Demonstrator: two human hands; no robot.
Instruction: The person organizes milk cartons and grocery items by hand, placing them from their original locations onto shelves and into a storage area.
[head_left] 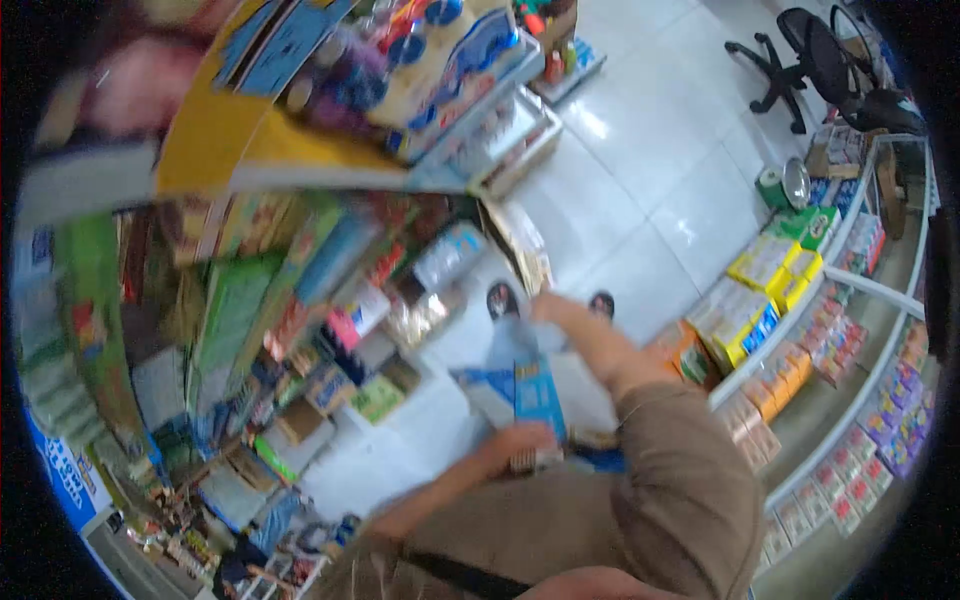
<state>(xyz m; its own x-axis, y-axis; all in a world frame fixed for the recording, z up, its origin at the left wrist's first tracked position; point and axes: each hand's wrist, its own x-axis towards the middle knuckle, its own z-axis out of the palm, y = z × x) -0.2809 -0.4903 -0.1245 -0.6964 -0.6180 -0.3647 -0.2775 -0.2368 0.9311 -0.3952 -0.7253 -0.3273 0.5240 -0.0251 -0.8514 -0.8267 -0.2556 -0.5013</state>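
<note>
My left hand [525,442] is low in front of my body, its fingers closed on a light-blue box [540,395]. White and blue packaging [490,390] lies against the box's left side. My right arm stretches forward over the floor, with my right hand [547,306] right at the near end of a tan carton [520,245] beside the shelf. Its fingers are small and blurred. My two dark shoes show on the floor just beyond, on either side of that hand.
Crowded shelves [230,300] of boxes and packets fill the left. A yellow display [220,130] juts out above them. Glass cases [830,400] with rows of packets line the right, beside stacked yellow cartons [745,315]. A black office chair [820,60] stands farther back on the tiles.
</note>
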